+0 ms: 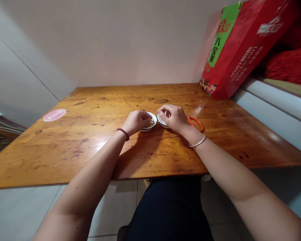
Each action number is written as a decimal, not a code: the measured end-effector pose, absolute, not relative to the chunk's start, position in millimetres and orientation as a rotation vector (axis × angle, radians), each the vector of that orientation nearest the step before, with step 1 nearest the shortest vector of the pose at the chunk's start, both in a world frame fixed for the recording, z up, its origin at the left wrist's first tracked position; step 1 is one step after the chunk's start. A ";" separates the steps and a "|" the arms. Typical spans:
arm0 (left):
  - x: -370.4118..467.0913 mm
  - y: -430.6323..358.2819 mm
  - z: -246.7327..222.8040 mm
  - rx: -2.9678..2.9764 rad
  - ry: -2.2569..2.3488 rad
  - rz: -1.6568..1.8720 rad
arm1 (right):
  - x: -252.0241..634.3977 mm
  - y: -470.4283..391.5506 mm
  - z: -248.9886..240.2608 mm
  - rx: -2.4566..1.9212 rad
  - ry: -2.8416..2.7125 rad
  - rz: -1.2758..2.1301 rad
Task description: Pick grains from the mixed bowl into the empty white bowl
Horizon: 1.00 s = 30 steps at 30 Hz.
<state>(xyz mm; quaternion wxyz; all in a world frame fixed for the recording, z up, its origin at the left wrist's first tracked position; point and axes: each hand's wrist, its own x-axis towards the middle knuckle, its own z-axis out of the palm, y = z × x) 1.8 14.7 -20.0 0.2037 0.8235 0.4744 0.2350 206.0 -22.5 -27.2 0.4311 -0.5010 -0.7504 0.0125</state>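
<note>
Two small white dishes stand side by side on the wooden table. The left dish (154, 123) holds small mixed dark and yellowish bits. My left hand (137, 121) is over its left side, fingers bent down at the bits; whether they pinch any cannot be made out. Above the right dish (161, 121) is my right hand (174, 117), its thumb and forefinger curled toward each other, with anything between them too small to see. That hand hides much of the right dish. An orange ring-shaped object (196, 124) lies just right of my right hand.
The wooden table (90, 107) meets a pale wall at its back edge. A round pink sticker (54, 115) is at the left. A large red box (235, 50) stands at the back right, beside a white cabinet (273, 110) with red fluffy fabric (291, 65) on top.
</note>
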 end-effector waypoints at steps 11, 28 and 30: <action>3.4 13.2 -17.6 2.304 1.330 0.654 | 203.9 -22.4 -30.4 -1.297 -1.914 0.014; 3.0 13.1 -20.0 2.506 1.261 0.675 | 196.4 -22.2 -38.6 -1.320 -2.076 0.014; 3.0 13.5 -20.6 2.516 1.263 0.679 | 195.2 -22.6 -38.7 -1.334 -2.078 0.022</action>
